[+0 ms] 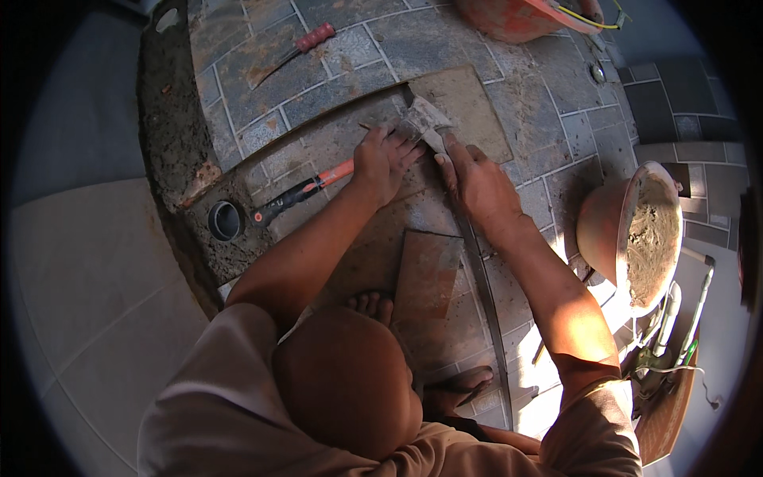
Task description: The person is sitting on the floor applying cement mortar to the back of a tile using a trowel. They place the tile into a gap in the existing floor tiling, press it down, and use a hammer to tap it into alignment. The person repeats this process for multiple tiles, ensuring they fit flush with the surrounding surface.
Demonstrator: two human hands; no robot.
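Observation:
My right hand (481, 187) grips the handle of a scraper (427, 118), whose pale, mortar-smeared blade rests by the corner of a brown tile (474, 107). Just left of the blade, my left hand (385, 163) lies palm down with its fingers stretched out, their tips close to the scraper. Under and beside the left wrist is a tool with a black and orange handle (296, 195); its far end is hidden by the hand. A long, thin dark strip (486, 306) runs from near my right hand toward my feet.
A loose tile piece (429, 273) lies between my forearms. Wet mortar (163, 119) and an open pipe (225, 221) border the left side. A red-handled trowel (296, 53) lies on the far tiles. An orange bucket (509, 17) and a mortar-filled bucket (598, 230) stand right.

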